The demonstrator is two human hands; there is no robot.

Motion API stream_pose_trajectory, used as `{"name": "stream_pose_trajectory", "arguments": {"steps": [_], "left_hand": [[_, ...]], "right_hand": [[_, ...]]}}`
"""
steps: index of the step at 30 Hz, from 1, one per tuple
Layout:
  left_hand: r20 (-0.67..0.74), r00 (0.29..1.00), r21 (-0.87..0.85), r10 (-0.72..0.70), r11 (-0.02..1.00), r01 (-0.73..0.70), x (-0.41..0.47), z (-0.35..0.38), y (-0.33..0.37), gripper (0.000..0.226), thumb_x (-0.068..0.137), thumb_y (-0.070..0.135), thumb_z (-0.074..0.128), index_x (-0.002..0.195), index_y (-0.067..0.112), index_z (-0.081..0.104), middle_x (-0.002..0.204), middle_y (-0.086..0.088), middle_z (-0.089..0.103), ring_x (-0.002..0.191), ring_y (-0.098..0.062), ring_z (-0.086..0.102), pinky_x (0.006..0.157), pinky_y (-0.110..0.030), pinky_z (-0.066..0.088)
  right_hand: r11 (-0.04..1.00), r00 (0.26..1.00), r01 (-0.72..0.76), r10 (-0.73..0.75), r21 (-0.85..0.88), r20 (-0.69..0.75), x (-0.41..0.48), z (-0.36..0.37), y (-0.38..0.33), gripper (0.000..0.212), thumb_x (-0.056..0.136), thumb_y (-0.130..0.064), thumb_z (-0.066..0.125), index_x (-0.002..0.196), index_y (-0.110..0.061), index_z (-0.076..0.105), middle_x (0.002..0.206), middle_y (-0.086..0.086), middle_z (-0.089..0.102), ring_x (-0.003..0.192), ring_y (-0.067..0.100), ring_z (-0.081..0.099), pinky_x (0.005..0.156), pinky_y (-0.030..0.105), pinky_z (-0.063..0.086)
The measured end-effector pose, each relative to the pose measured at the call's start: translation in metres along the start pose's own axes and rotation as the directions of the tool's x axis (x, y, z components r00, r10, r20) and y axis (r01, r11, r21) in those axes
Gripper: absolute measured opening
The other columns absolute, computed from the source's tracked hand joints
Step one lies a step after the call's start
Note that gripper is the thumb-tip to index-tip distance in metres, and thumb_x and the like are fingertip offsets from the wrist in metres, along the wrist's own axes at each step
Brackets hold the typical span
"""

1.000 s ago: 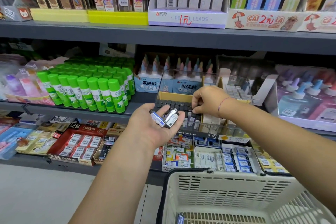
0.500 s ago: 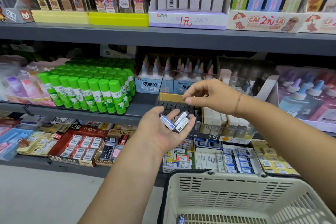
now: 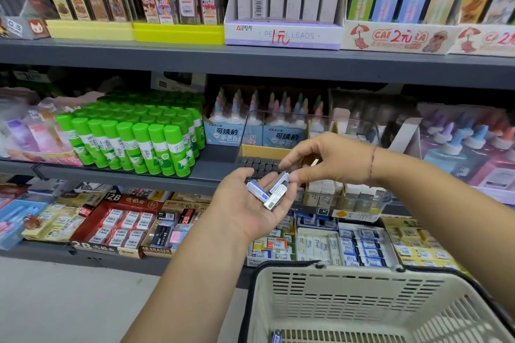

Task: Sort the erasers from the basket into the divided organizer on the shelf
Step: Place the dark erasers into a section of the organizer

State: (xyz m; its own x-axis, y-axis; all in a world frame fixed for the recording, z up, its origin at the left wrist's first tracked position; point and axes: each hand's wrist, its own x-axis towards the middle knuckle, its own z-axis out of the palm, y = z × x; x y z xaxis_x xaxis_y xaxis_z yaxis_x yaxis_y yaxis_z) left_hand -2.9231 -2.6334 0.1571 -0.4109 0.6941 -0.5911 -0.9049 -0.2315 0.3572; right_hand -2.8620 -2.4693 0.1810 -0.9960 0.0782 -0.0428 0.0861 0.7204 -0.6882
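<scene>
My left hand (image 3: 245, 211) lies palm up in front of the shelf, with three small sleeved erasers (image 3: 267, 193) resting on its fingers. My right hand (image 3: 323, 159) reaches in from the right, and its thumb and forefinger pinch the topmost eraser (image 3: 282, 179) of that pile. Just behind both hands the clear divided organizer (image 3: 359, 200) stands on the middle shelf. Its left compartment holds black erasers (image 3: 259, 166) and its right ones hold white erasers (image 3: 326, 186). Below, the cream basket (image 3: 362, 295) shows one eraser (image 3: 276, 337) at its bottom edge.
Green glue sticks (image 3: 145, 142) stand in rows left of the organizer, with glue bottles (image 3: 278, 117) behind it. Boxed erasers (image 3: 122, 223) fill the lower shelf. Pencil-lead boxes (image 3: 284, 33) line the top shelf. Grey floor shows at lower left.
My right hand has left the organizer's compartments and come back to my left palm, where it now pinches an eraser. My left hand has stayed nearly still.
</scene>
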Motion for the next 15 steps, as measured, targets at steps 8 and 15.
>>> {"name": "stream_pose_trajectory", "arguments": {"steps": [8, 15], "left_hand": [[0.008, 1.0, -0.012, 0.029, 0.999, -0.029, 0.0, -0.004, 0.01, 0.049, 0.1, 0.032, 0.039, 0.121, -0.01, 0.053, 0.108, -0.028, 0.062, 0.074, -0.032, 0.064, 0.052, -0.039, 0.057], [-0.018, 0.992, -0.103, 0.128, 0.986, -0.129, -0.008, -0.012, 0.031, 0.045, 0.101, 0.03, 0.04, 0.112, -0.009, 0.058, 0.108, -0.024, 0.063, 0.083, -0.033, 0.061, 0.07, -0.039, 0.056]], "right_hand": [[0.999, 0.999, 0.021, -0.019, -0.04, 0.047, 0.019, 0.001, -0.013, 0.017, 0.078, -0.022, 0.076, 0.094, -0.016, 0.073, 0.087, 0.001, 0.073, 0.068, -0.001, 0.061, 0.071, 0.016, 0.051], [0.997, 0.988, 0.046, -0.035, 0.069, -0.152, 0.043, -0.012, -0.023, 0.013, 0.077, -0.013, 0.076, 0.089, -0.015, 0.072, 0.084, 0.007, 0.071, 0.071, 0.007, 0.063, 0.073, 0.021, 0.054]]}}
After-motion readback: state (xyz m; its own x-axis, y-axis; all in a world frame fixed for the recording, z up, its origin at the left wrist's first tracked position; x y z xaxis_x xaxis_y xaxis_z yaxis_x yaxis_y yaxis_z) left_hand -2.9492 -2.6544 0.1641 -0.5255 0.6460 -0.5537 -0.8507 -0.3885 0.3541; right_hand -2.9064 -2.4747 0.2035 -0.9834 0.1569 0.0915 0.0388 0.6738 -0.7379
